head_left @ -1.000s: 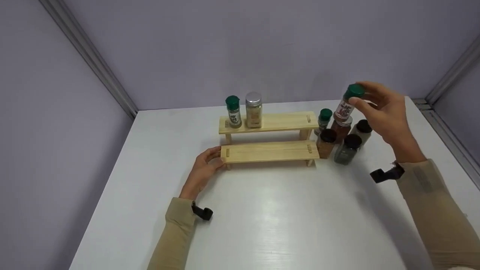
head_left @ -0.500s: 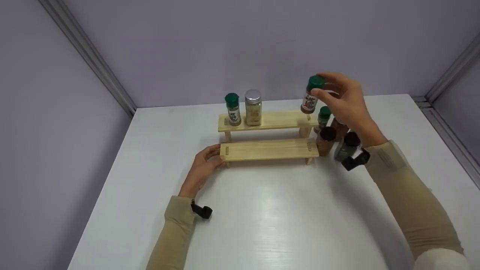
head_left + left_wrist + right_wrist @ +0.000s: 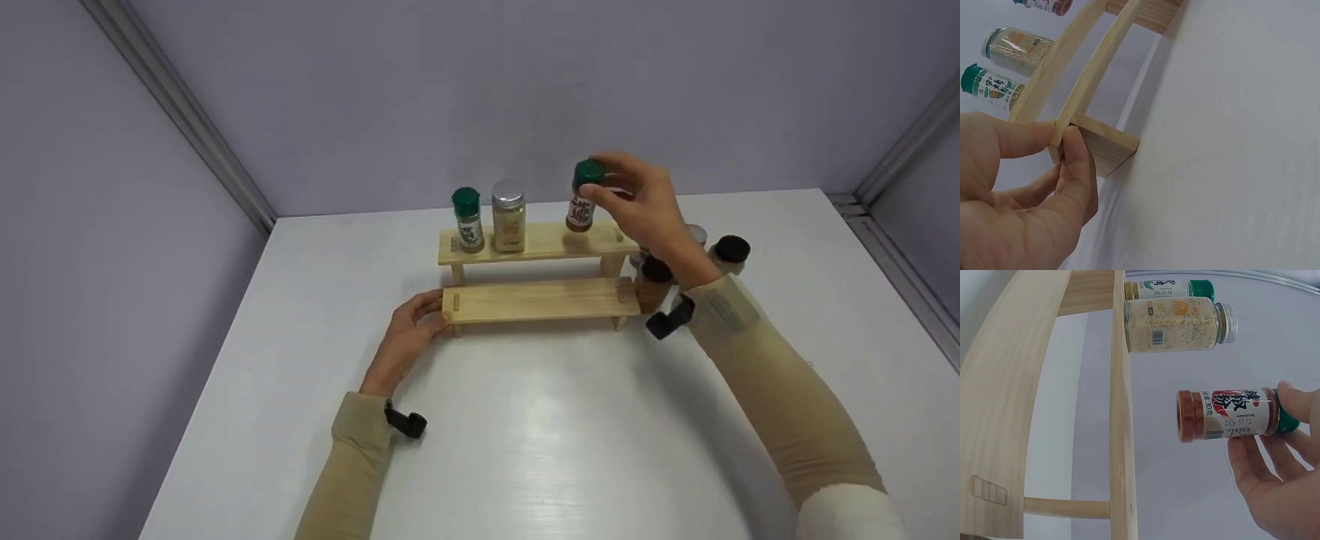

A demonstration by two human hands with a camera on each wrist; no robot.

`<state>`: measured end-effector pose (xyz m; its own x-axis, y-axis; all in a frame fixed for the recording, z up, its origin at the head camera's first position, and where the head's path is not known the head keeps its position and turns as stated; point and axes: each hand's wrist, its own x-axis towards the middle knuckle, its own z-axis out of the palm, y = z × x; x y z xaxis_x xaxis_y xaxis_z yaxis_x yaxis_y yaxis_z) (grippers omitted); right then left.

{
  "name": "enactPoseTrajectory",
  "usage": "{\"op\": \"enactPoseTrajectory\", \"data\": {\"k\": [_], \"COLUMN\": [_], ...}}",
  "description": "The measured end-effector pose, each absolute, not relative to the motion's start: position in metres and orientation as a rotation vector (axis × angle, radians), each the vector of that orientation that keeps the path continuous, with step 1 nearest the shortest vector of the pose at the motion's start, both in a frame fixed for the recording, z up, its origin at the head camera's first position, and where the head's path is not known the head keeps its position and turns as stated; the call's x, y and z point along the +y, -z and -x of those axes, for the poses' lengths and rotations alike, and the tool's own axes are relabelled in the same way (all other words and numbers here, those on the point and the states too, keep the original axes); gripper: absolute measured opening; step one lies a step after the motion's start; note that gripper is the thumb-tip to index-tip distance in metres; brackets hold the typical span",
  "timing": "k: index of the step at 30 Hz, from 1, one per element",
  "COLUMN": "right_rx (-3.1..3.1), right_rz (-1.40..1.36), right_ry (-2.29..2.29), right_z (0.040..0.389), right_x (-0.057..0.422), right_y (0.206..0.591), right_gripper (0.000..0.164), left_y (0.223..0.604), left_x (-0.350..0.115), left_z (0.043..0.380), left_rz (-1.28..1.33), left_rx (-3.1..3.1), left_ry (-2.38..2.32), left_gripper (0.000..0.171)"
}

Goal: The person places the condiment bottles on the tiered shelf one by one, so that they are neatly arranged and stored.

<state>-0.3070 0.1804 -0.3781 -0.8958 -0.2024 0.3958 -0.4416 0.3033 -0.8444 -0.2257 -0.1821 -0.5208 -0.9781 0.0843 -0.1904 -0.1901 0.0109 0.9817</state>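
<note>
My right hand holds a small spice jar of red powder by its green cap, thumb on one side and fingers on the other. The jar is upright over the upper wooden shelf, and the right wrist view shows a gap between its base and the board. My left hand pinches the left end of the lower wooden shelf. In the left wrist view, thumb and fingers grip that board's end above its leg. On the upper shelf's left stand a green-capped jar and a silver-capped jar.
Right of the shelves, several jars crowd together on the white table, partly hidden by my right forearm. Among them are a black-capped brown jar and another black-capped jar. A grey wall rises behind the table.
My right hand has carried the red spice jar leftward from above the jar cluster to over the upper shelf, lowering it slightly at the end. The left hand stays on the lower shelf.
</note>
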Motion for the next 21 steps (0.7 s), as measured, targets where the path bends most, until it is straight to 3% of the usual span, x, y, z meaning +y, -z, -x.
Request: {"op": "enactPoseTrajectory", "data": {"k": [21], "right_rx": [-2.405], "right_rz": [-0.678], "right_ry": [-1.652], "right_z": [0.313], "right_x": [0.159], "right_y": [0.400], "right_gripper": [0.045], "left_y": [0.521], "left_x": [-0.182], "left_z": [0.225], "left_rz": [0.095], "left_rx": [2.098], "left_ry": [-2.071], "left_gripper": [0.050]}}
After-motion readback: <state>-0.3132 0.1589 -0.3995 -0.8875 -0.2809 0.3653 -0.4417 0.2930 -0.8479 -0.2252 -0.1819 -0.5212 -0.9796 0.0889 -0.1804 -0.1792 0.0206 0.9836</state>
